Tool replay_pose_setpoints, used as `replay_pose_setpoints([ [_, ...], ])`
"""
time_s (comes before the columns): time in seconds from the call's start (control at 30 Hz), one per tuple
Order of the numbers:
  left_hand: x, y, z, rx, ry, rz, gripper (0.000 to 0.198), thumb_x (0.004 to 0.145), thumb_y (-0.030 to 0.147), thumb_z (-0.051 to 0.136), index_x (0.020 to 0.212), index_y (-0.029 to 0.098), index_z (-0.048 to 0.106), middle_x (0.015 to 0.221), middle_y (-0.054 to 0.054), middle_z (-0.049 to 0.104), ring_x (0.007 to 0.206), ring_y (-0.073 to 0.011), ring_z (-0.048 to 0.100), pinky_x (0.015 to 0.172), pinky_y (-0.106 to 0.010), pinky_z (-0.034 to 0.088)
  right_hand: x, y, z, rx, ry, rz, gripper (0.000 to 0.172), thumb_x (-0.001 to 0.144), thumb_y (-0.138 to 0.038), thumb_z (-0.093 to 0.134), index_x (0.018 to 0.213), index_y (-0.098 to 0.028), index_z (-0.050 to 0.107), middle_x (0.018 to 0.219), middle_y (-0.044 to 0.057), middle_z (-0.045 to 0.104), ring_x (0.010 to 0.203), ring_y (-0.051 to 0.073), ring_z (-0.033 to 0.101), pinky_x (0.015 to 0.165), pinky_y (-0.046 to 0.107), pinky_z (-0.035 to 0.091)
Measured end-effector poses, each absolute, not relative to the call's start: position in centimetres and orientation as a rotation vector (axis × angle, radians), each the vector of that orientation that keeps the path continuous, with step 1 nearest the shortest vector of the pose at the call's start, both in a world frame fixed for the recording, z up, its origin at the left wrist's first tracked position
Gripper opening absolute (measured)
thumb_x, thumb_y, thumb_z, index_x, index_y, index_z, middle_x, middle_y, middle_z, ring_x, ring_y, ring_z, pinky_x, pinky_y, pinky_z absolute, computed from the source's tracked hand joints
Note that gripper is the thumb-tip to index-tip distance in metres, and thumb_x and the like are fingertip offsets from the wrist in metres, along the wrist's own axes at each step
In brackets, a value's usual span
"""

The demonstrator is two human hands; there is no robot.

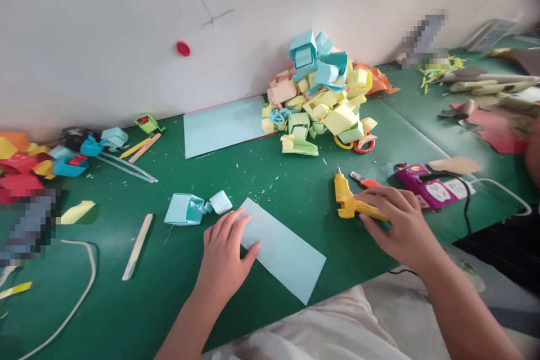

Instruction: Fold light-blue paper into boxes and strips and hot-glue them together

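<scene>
My left hand (228,250) rests palm down with its fingers apart, fingertips at the upper left edge of a flat light blue paper strip (287,253). Just beyond those fingers lie a folded blue paper box (184,209) and a small blue paper cube (220,202), joined by a short folded paper link. At the right, my right hand (399,222) has its fingers and thumb around the handle of a yellow glue gun (345,197), whose nozzle points away from me. A cutter knife (365,179) with a red handle lies behind the gun, partly hidden by it and the hand.
Folded paper boxes (337,115) are heaped against the wall, with scissors (363,144) beneath. A blue sheet (223,126) lies beside them. A purple power strip (426,185) with cords sits right. Left are a wooden stick (138,247), a white cable (90,270) and colourful paper pieces (21,163).
</scene>
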State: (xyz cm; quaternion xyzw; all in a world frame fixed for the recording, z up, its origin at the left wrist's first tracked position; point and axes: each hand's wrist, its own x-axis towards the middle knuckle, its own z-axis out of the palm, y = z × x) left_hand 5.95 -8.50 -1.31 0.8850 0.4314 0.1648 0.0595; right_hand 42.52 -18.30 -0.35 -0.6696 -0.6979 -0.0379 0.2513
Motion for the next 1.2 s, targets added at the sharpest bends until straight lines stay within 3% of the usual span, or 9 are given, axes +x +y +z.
replay_pose_setpoints([
  [0.2, 7.0, -9.0, -0.7, 2.591, 1.213, 0.588, 0.041, 0.097, 0.017, 0.061, 0.136, 0.023, 0.051, 0.127, -0.009, 0.07, 0.116, -0.0292, 0.065, 0.093, -0.045, 0.049, 35.2, -17.2, 1.4, -1.59, -2.047, 0.317, 0.037, 0.099, -0.022, 0.056, 0.135, -0.027, 0.056, 0.125, 0.01, 0.066, 0.113, 0.029, 0.061, 0.095, 0.049, 0.053],
  [0.4, 8.7, -8.0, 1.0, 2.673, 0.875, 0.85, 0.043, 0.096, -0.001, 0.047, 0.13, 0.023, 0.056, 0.112, -0.006, 0.072, 0.105, -0.0221, 0.067, 0.09, -0.037, 0.052, 31.3, -13.3, 2.1, -1.473, -1.96, 0.565, 0.069, 0.095, -0.024, 0.061, 0.157, -0.026, 0.033, 0.147, 0.012, 0.056, 0.127, 0.031, 0.055, 0.1, 0.051, 0.055],
  [0.53, 9.6, -6.4, 2.1, 2.773, 0.853, 0.922, 0.04, 0.097, 0.002, 0.048, 0.13, 0.023, 0.056, 0.114, -0.009, 0.07, 0.108, -0.0241, 0.065, 0.093, -0.04, 0.052, 30.6, -10.0, 2.7, -1.302, -1.906, 0.535, 0.049, 0.091, -0.01, 0.055, 0.136, -0.028, 0.06, 0.12, 0.007, 0.073, 0.11, 0.027, 0.065, 0.094, 0.047, 0.058],
  [0.67, 9.5, -5.7, 2.5, 2.706, 0.957, 0.899, 0.045, 0.096, 0.017, 0.06, 0.139, 0.022, 0.05, 0.142, -0.017, 0.056, 0.133, -0.0341, 0.053, 0.108, -0.053, 0.047, 30.6, -8.2, 2.4, -1.249, -1.788, 0.484, 0.038, 0.09, -0.005, 0.05, 0.11, -0.027, 0.075, 0.108, 0.006, 0.075, 0.1, 0.024, 0.069, 0.087, 0.041, 0.058],
  [0.77, 9.0, -5.7, 2.1, 2.521, 1.031, 0.927, 0.058, 0.097, 0.026, 0.062, 0.15, 0.021, 0.038, 0.149, -0.019, 0.05, 0.139, -0.0342, 0.05, 0.108, -0.052, 0.05, 30.8, -8.0, 1.8, -1.285, -1.68, 0.597, 0.041, 0.088, -0.005, 0.051, 0.111, -0.027, 0.076, 0.104, 0.005, 0.075, 0.094, 0.021, 0.07, 0.082, 0.036, 0.059],
  [0.87, 8.4, -5.5, 1.3, 2.384, 1.036, 0.987, 0.054, 0.099, 0.02, 0.059, 0.149, 0.025, 0.038, 0.132, -0.014, 0.065, 0.121, -0.0256, 0.065, 0.1, -0.041, 0.057, 31.0, -8.5, 1.2, -1.275, -1.614, 0.704, 0.044, 0.089, -0.007, 0.053, 0.121, -0.029, 0.073, 0.102, 0.005, 0.073, 0.082, 0.018, 0.067, 0.072, 0.032, 0.058],
  [0.97, 8.0, -5.2, 0.8, 2.395, 0.926, 1.073, 0.052, 0.099, 0.01, 0.056, 0.146, 0.027, 0.043, 0.119, -0.009, 0.07, 0.113, -0.0209, 0.069, 0.098, -0.035, 0.058, 30.9, -8.9, 1.0, -1.196, -1.612, 0.802, 0.054, 0.091, -0.013, 0.06, 0.141, -0.033, 0.061, 0.112, 0.005, 0.07, 0.084, 0.018, 0.063, 0.076, 0.033, 0.057],
  [1.07, 7.6, -5.1, 0.6, 2.452, 0.906, 1.121, 0.058, 0.097, 0.003, 0.054, 0.148, 0.027, 0.044, 0.123, -0.011, 0.066, 0.117, -0.022, 0.067, 0.1, -0.036, 0.058, 30.5, -8.8, 0.9, -1.144, -1.603, 0.933, 0.07, 0.09, -0.023, 0.07, 0.154, -0.032, 0.045, 0.117, 0.007, 0.068, 0.092, 0.02, 0.062, 0.082, 0.035, 0.057],
  [1.2, 7.5, -5.0, 0.4, 2.552, 0.931, 1.146, 0.065, 0.095, -0.003, 0.052, 0.149, 0.032, 0.044, 0.132, -0.013, 0.06, 0.123, -0.0234, 0.064, 0.096, -0.037, 0.059, 29.5, -7.8, 0.6, -1.172, -1.443, 1.019, 0.053, 0.094, -0.03, 0.067, 0.146, -0.029, 0.053, 0.102, 0.004, 0.07, 0.085, 0.019, 0.062, 0.076, 0.033, 0.055],
])
